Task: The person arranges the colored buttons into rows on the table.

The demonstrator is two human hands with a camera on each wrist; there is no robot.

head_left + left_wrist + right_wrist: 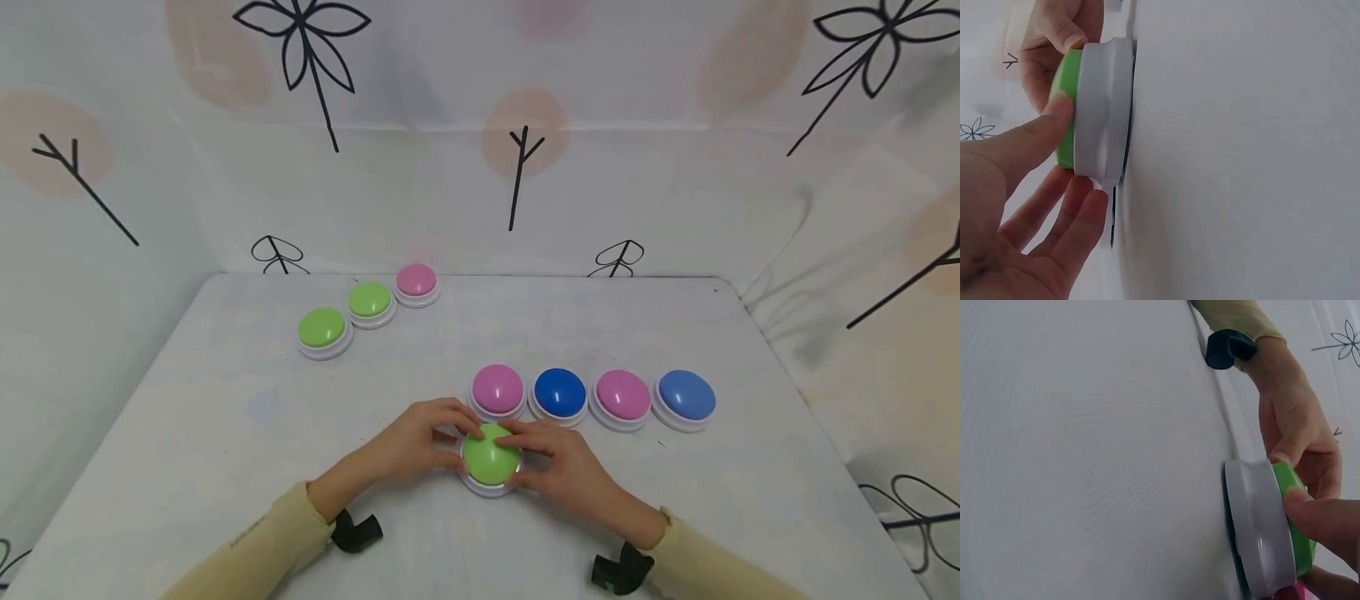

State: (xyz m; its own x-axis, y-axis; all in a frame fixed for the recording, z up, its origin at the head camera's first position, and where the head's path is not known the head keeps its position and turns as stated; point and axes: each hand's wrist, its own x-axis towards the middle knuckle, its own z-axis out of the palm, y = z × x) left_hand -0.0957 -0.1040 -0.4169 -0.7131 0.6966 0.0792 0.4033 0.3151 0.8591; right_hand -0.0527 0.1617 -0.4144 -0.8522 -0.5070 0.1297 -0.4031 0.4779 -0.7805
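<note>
A push button with a green dome [491,455] and a white round base [489,490] is between my two hands, near the middle of the table. My left hand [416,437] grips its left side, thumb [1041,134] on the dome's edge and fingertips at the rim. From the other side my right hand [564,460] holds it, with its thumb [1319,519] against the green dome. In the left wrist view the white base [1105,112] stands very close to the tabletop; whether it touches all round, I cannot tell.
Just behind is a side-by-side row: a pink button [498,389], a dark blue button [559,392], another pink button [623,395] and a lighter blue button [687,395]. Farther left, two green buttons [322,328] and a pink button [416,281] form a diagonal line. Patterned cloth walls surround the white table [225,467].
</note>
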